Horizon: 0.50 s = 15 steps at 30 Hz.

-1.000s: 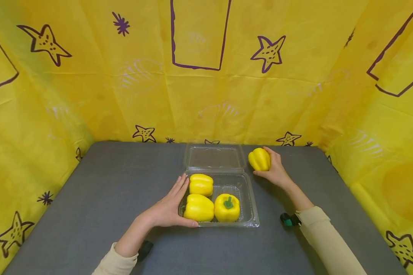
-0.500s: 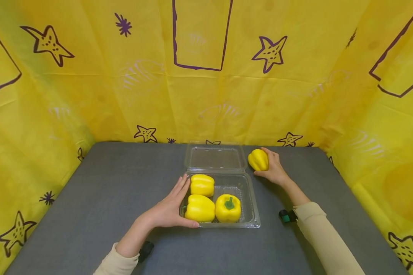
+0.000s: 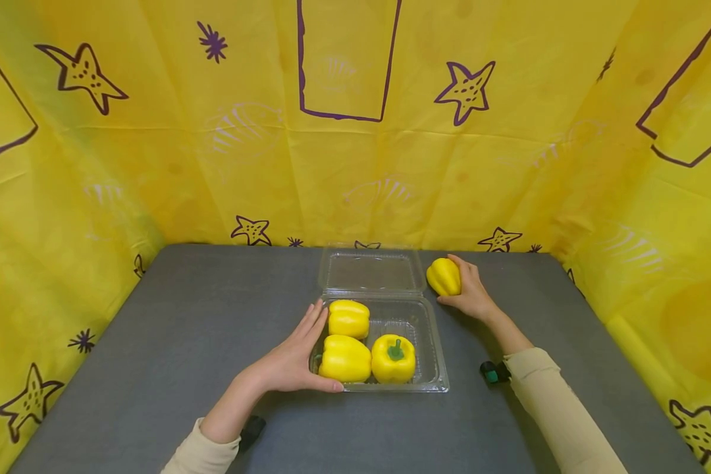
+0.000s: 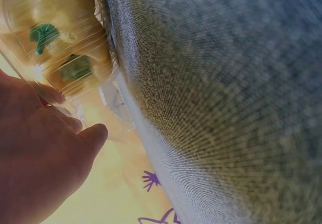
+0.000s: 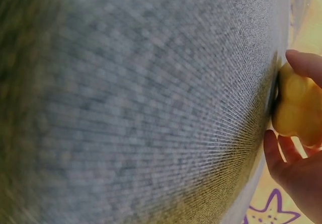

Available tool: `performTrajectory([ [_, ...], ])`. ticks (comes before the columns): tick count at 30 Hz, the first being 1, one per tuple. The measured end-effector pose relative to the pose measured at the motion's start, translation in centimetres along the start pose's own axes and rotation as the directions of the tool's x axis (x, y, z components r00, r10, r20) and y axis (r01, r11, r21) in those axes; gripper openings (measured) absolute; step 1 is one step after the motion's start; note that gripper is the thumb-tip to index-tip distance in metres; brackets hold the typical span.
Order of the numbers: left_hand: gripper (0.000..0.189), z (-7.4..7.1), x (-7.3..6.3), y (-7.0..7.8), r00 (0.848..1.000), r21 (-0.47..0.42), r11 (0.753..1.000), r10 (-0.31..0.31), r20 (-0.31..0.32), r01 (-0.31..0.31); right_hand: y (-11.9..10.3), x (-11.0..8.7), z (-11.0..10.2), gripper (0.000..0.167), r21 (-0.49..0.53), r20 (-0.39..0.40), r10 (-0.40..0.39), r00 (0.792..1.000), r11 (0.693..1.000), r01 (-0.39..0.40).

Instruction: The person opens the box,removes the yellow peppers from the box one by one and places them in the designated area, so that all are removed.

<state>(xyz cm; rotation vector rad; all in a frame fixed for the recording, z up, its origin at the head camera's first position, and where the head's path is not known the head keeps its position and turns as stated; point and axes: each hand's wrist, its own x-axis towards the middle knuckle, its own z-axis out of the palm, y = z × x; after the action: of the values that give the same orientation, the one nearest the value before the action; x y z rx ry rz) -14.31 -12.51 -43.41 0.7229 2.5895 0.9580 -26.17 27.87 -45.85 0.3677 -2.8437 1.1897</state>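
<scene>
In the head view, my right hand (image 3: 470,289) grips a yellow bell pepper (image 3: 443,277) at the table's back, right of the clear lid; the right wrist view shows thumb and fingers on opposite sides of this pepper (image 5: 297,103). A clear plastic clamshell container (image 3: 432,349) sits mid-table, lid (image 3: 370,273) folded back. Three yellow peppers lie inside: one at back left (image 3: 348,320), one at front left (image 3: 346,359), and one at front centre (image 3: 394,359), green stem up. My left hand (image 3: 290,362) rests straight fingers along the container's left side, thumb at its front rim.
A grey table (image 3: 201,309) carries everything. Behind it and at both sides hangs a yellow curtain (image 3: 355,171) with purple starfish drawings. The container's right part and back right corner hold no pepper.
My right hand and its pepper have shifted slightly left, nearer the lid. The head view has drifted a little. My left hand stays at the container, and the three peppers keep their places.
</scene>
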Motion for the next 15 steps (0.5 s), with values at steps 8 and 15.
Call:
performTrajectory([
  [8,0.134,0.03,-0.04,0.0,1.0,-0.004,1.0,-0.006,0.003,0.006,0.12,-0.06,0.09,0.105,-0.006,-0.006,-0.017,1.0,1.0,0.017],
  [15,0.134,-0.03,-0.03,0.11,1.0,-0.006,1.0,-0.008,0.003,0.008,0.09,-0.18,-0.11,0.109,-0.015,-0.009,-0.028,1.0,0.999,0.028],
])
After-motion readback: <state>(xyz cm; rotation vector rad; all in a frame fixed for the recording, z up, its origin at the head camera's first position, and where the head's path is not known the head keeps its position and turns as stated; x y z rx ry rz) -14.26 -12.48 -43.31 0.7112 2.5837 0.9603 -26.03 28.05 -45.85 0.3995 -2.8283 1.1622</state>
